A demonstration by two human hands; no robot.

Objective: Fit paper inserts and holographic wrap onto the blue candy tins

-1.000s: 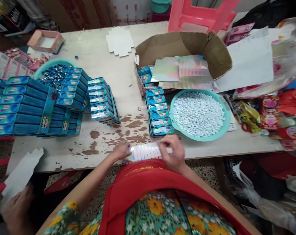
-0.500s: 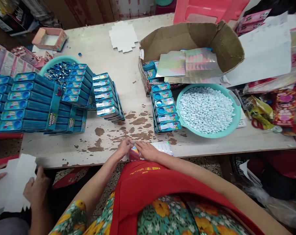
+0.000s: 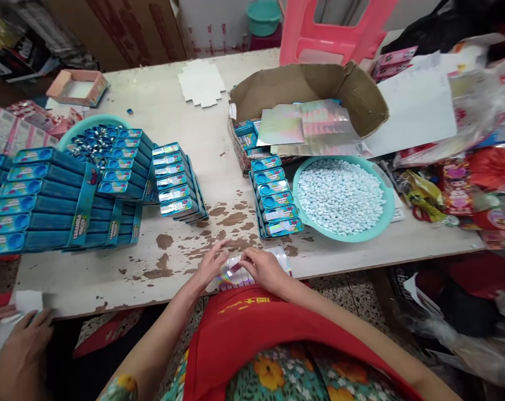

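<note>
A shiny holographic sheet (image 3: 282, 257) lies at the table's front edge, close against the red apron, with rows of small marks along its near side. My right hand (image 3: 264, 269) is over it, thumb and fingertips pinched together on a small shiny piece whose kind is unclear. To the left of the sheet, my left hand (image 3: 211, 266) has its fingers apart, slightly blurred, with nothing visible in them. Just beyond my right hand stands a display box (image 3: 277, 199) of blue caramel tins. Beside it is a turquoise basin (image 3: 389, 214) full of pale blue candies.
More boxed blue tins (image 3: 177, 181) stand left of centre, beside large stacks (image 3: 39, 206) of them. A cardboard box (image 3: 311, 83) with silvery sheets is at the back. A co-worker's hands (image 3: 20, 345) hold white card at lower left. A pink stool (image 3: 336, 33) stands behind.
My left hand has opened and lifted off the sheet. My right hand has gone from lying flat to a pinch. The camera view has shifted; the co-worker's white card is lower.
</note>
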